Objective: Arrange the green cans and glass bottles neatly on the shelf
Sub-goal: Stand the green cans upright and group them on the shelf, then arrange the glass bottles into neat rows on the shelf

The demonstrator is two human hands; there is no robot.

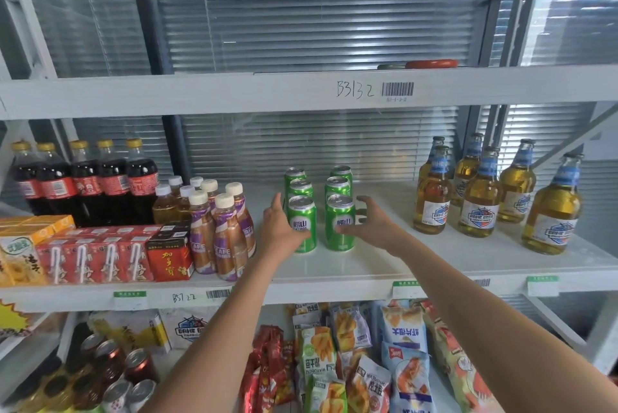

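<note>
the green cans point(302, 223) look like glossy painted metal with bare silvery tops. the glass bottles point(481, 198) are clear, shiny glass with paper labels, and the shelf point(384, 265) is a smooth, white, slightly glossy board. the snack bags point(406, 345) below are shiny plastic film.

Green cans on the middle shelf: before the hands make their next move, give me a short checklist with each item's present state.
1. Green cans upright in two rows of three: ok.
2. Left hand against the front-left can, fingers open: ok.
3. Right hand beside the front-right can; actual grip: cannot tell.
4. Rows parallel and evenly spaced: ok.
5. Glass bottles neatly lined up: not ok, loosely clustered.
6. Bare shelf between cans and bottles: ok.
</note>
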